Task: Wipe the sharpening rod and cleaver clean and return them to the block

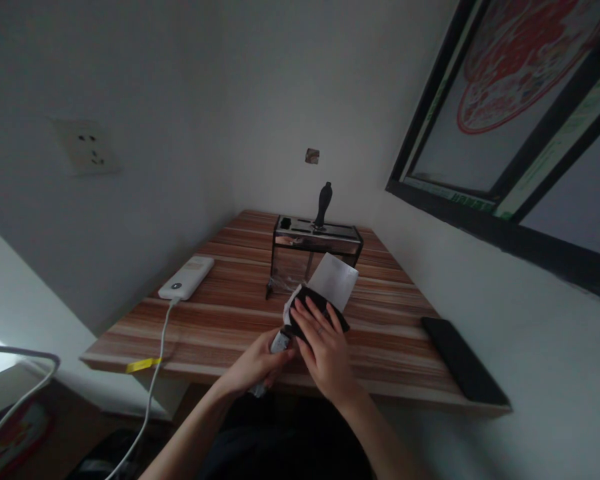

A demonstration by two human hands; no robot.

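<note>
A cleaver with a broad, pale metal blade [334, 280] is held over the front of the table, tilted up and away to the right. My left hand [260, 363] is closed around its greyish handle [280, 343], which looks wrapped in something thin. Over the lower part of the blade lies a black cloth [304, 296] with a whitish edge on its left. My right hand [325, 347] grips the cloth against the blade, fingers laid across it; the thumb is hidden. Just behind stands a knife block [316, 237] with a clear front and one black-handled tool [323, 203] in it.
The wood-grain table [230, 300] sits in a corner between walls. A white power bank [187, 277] with a white cable [153, 393] lies at left, near a yellow tag [143, 365]. A black phone [464, 360] rests on the right edge. A dark-framed window [460, 193] is at right.
</note>
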